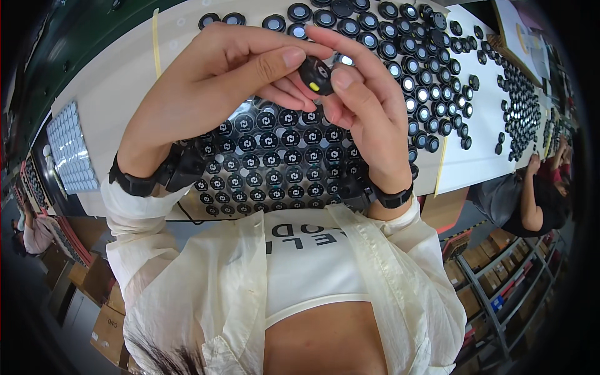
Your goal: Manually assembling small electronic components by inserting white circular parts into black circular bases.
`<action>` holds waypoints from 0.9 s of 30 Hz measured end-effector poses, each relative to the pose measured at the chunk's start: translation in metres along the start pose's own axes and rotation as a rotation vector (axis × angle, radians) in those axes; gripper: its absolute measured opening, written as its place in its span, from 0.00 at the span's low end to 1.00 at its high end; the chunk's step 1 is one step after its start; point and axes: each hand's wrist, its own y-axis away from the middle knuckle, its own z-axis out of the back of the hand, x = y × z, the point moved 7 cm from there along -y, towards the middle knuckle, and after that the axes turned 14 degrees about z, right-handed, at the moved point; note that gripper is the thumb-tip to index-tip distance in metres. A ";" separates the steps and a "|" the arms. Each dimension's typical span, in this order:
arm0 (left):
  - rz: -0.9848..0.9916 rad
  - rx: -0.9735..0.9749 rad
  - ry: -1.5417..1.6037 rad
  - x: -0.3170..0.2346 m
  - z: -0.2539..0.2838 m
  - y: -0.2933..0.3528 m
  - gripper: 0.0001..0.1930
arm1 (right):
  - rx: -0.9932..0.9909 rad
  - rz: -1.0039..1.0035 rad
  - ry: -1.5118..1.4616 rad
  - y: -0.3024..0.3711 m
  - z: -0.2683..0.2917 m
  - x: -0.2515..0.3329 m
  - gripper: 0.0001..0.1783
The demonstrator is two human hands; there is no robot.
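A small round black device [315,76] with a yellow patch on its side is tilted between my two hands above the table. My left hand [244,69] pinches its left side between thumb and fingers. On the other side, my right hand [369,94] has its thumb against the edge, the index finger raised behind it. Below the hands lie rows of round black pieces with white emblems [269,159], partly hidden by my hands and wrists. Many black discs with pale round centres [422,94] are spread on the table behind and to the right.
A sheet of pale round pieces [72,150] lies at the left. Yellow tape strips [156,44] run across the table [119,81]. More black discs [522,112] are at the far right, near a seated person [531,200]. Another person [40,234] is at the left; cardboard boxes [109,331] stand below.
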 end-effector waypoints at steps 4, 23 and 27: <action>-0.001 -0.006 0.016 0.001 0.000 0.004 0.21 | -0.004 0.038 -0.005 0.001 -0.003 -0.001 0.23; -0.098 -0.109 -0.024 -0.010 -0.014 0.019 0.22 | 0.035 0.573 0.463 0.001 -0.004 0.016 0.34; -0.184 -0.200 0.025 -0.008 -0.014 0.024 0.22 | 0.100 0.547 0.417 0.004 -0.012 0.028 0.35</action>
